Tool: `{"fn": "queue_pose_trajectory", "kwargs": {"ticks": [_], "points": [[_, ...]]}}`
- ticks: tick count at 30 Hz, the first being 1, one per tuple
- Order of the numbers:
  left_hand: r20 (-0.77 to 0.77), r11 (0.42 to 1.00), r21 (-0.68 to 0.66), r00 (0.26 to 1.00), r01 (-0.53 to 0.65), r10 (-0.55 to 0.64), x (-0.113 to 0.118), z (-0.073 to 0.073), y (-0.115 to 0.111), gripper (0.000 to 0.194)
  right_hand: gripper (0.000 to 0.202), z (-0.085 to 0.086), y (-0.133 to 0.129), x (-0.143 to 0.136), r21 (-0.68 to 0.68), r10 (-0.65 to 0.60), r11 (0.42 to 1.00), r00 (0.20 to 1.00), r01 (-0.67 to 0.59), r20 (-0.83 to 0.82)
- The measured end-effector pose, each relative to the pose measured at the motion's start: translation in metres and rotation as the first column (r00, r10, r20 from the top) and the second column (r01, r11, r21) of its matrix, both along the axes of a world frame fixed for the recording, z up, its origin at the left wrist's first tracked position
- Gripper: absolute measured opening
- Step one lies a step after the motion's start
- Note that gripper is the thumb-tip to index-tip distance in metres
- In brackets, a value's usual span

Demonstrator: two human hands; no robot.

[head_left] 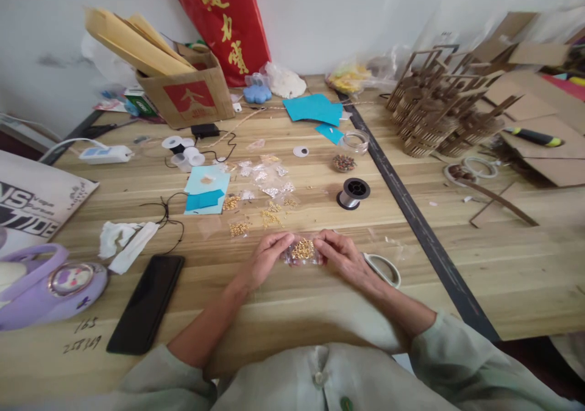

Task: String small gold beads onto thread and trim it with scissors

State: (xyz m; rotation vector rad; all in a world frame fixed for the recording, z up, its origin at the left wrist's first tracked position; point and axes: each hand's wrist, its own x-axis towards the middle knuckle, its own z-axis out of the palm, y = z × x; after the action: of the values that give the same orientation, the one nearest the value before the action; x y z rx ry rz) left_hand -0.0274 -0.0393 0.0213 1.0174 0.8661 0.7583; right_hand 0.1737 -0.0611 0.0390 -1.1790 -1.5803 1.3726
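While both hands pinch it from either side, a small clear plastic bag of gold-coloured beads (pixel 302 250) lies on the pale wooden table (pixel 283 313), the left hand (pixel 265 258) closed on its left edge and the right hand (pixel 342 253) closed on its right edge, fingertips touching the film. Just right of the bag, partly covered by the right wrist, sits a white roll of tape (pixel 384 269). Beyond the bag, away from the person, more little clear packets of gold beads (pixel 262 194) are scattered, with light blue paper sheets (pixel 205 191) to their left and a silver spool of fine wire (pixel 353 192) to their right. Well left of the bag lie a black phone (pixel 147 302), crumpled white tissue (pixel 123 243) and a purple round pouch (pixel 50 289), the pouch cut off by the picture's left edge. Bare wood lies open between the bag and the near table edge, and also right of the tape as far as a dark seam strip (pixel 420 228) running across the table. Past that strip, stacked brown cardboard lattice pieces (pixel 439 112) crowd the far side. What the packets hold besides beads is too small to make out.
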Motion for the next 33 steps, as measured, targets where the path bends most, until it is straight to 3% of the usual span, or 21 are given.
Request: {"fn": "queue_pose_trajectory", "kwargs": {"ticks": [3,5,7,9,12,15,19,25,33], "points": [[-0.068,0.993,0.083,0.995,0.080,-0.075,-0.001,0.005,0.002,0.035,0.032,0.000,0.000,0.003,0.102,-0.054,0.994,0.997,0.048,0.059],[-0.097,0.987,0.113,0.990,0.111,-0.100,0.000,0.008,0.002,0.037,0.026,0.002,0.000,0.006,0.247,-0.096,0.967,0.984,0.057,0.148],[-0.119,0.984,0.135,0.988,0.118,-0.102,0.001,0.011,0.002,0.039,0.020,0.009,0.000,0.011,0.452,-0.130,0.892,0.953,-0.008,0.272],[-0.114,0.980,0.158,0.988,0.125,-0.108,0.002,0.013,0.001,0.041,0.017,0.018,-0.001,0.016,0.617,-0.162,0.773,0.896,-0.145,0.414],[-0.036,0.964,0.209,0.986,0.166,-0.162,0.005,0.015,0.001,0.047,0.019,0.034,-0.005,0.021,0.678,-0.215,0.651,0.774,-0.341,0.595],[-0.005,0.944,0.243,0.973,0.223,-0.229,0.009,0.018,-0.001,0.045,0.021,0.047,-0.010,0.023,0.674,-0.235,0.585,0.701,-0.452,0.673],[-0.025,0.927,0.247,0.958,0.281,-0.284,0.017,0.025,-0.006,0.032,0.025,0.055,-0.014,0.020,0.634,-0.198,0.610,0.683,-0.475,0.703],[0.039,0.929,0.250,0.956,0.272,-0.291,0.022,0.032,-0.011,0.030,0.028,0.058,-0.010,0.016,0.593,-0.089,0.693,0.768,-0.410,0.634],[0.099,0.958,0.199,0.969,0.205,-0.228,0.017,0.027,-0.004,0.032,0.022,0.065,-0.003,0.012,0.562,-0.054,0.767,0.842,-0.310,0.538]]}}
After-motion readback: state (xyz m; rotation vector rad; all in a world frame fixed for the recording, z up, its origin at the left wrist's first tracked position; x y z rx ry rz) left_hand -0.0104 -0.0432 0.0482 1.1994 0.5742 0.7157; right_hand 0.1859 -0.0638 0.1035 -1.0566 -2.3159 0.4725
